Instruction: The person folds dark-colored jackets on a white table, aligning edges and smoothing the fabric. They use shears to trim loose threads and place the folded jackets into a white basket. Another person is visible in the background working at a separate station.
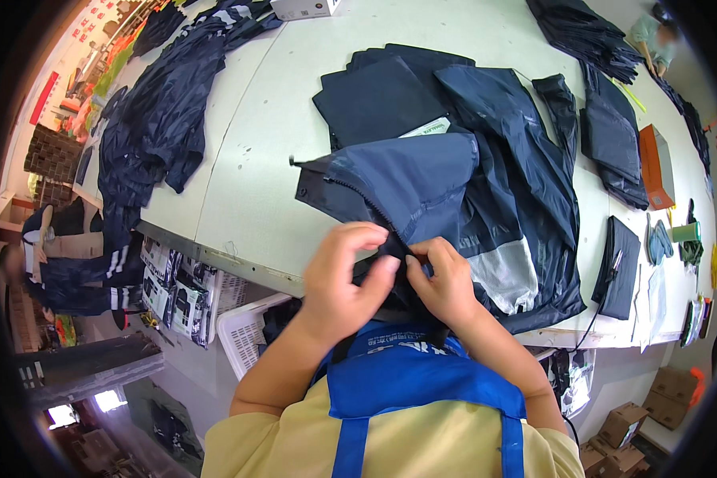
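A dark navy jacket with a black zipper lies over the near edge of the table in front of me. Its zipper edge runs down between my hands, and a pale grey panel shows on its lower right. My left hand is curled at this edge, index finger and thumb bent round the dark cloth with a gap between their tips. My right hand pinches the zipper edge between thumb and fingers, close beside the left. The cloth below both hands is partly hidden.
Folded dark garments lie beyond the jacket. Another dark jacket is spread at the left. An orange box and a folded dark piece sit at the right. A white basket stands below the table edge. Other people are farther off.
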`<state>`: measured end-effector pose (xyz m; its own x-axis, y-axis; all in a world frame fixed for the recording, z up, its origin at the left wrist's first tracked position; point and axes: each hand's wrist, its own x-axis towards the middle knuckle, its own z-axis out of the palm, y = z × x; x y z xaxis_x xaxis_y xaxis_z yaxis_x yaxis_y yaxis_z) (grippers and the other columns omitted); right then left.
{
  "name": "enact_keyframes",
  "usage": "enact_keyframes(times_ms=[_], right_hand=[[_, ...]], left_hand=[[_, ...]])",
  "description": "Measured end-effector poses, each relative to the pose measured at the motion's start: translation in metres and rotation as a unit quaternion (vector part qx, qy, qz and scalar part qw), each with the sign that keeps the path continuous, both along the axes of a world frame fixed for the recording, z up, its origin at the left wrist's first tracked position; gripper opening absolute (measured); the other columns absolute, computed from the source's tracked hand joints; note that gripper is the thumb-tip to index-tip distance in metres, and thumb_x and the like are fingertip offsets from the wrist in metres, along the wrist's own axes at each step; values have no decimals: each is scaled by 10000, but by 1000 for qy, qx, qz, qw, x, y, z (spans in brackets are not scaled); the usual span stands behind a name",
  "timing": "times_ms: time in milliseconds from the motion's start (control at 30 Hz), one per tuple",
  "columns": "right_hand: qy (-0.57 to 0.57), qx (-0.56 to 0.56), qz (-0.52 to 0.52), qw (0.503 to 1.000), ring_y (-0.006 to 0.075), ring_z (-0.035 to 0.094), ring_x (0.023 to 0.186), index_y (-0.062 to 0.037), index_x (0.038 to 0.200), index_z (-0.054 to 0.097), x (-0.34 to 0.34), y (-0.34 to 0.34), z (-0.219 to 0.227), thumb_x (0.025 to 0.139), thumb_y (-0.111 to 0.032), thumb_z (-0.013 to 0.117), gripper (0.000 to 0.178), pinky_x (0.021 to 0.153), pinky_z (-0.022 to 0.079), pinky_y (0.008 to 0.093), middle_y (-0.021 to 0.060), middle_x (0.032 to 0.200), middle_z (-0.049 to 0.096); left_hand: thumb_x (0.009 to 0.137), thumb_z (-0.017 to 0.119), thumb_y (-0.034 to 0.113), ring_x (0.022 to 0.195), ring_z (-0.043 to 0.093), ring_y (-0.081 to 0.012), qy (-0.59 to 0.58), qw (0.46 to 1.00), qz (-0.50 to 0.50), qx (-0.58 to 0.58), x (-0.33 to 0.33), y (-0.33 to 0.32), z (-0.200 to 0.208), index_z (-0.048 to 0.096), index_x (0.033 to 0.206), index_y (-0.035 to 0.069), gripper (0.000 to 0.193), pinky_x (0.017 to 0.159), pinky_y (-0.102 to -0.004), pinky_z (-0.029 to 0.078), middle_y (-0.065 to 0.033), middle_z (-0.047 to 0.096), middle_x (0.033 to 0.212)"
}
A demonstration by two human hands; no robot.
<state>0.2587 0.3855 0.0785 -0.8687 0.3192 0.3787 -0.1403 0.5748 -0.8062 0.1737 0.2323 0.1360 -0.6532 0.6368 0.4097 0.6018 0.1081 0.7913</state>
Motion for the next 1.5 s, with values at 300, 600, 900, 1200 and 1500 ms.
enact_keyframes(times_ms=[300,600,900,1200,1500], right_hand=[[8,66,33,997,297,609,642,0,837,577,-1,-11,4,725,21,657,140,585,508,352,138,740,582],[-123,-4,205,971,313,621,710,-9,852,598,13,6,18,776,-58,621,94,653,510,370,149,760,597],[-172,158,-294,927,378,530,1116,12,1157,575,-72,293,-98,882,-219,577,359,976,410,426,242,1156,575],[-391,144,-303,857,410,522,1160,11,1351,368,-143,406,-163,873,-418,571,674,997,408,452,261,1232,552],[-41,-336,-208,918,176,582,829,-31,996,593,-109,407,-77,795,-96,637,216,803,459,288,38,926,627]], left_hand=[[874,639,48,692,618,-112,-238,966,82,-51,-12,1,-42,587,868,-20,86,630,-257,516,-51,632,758],[884,608,45,581,540,-99,56,976,187,-92,-58,-44,-38,604,889,5,40,535,-239,442,-52,598,759],[900,552,61,1050,540,-239,8,934,340,-112,-102,-124,-64,544,909,25,38,891,-348,434,-131,576,1143],[882,632,174,1153,508,-350,-327,898,100,277,-79,-133,-39,459,858,75,202,977,-451,399,-181,573,1180],[748,673,134,724,601,-268,-76,992,-57,-77,-84,-89,58,576,668,67,143,666,-352,471,-84,670,755]])
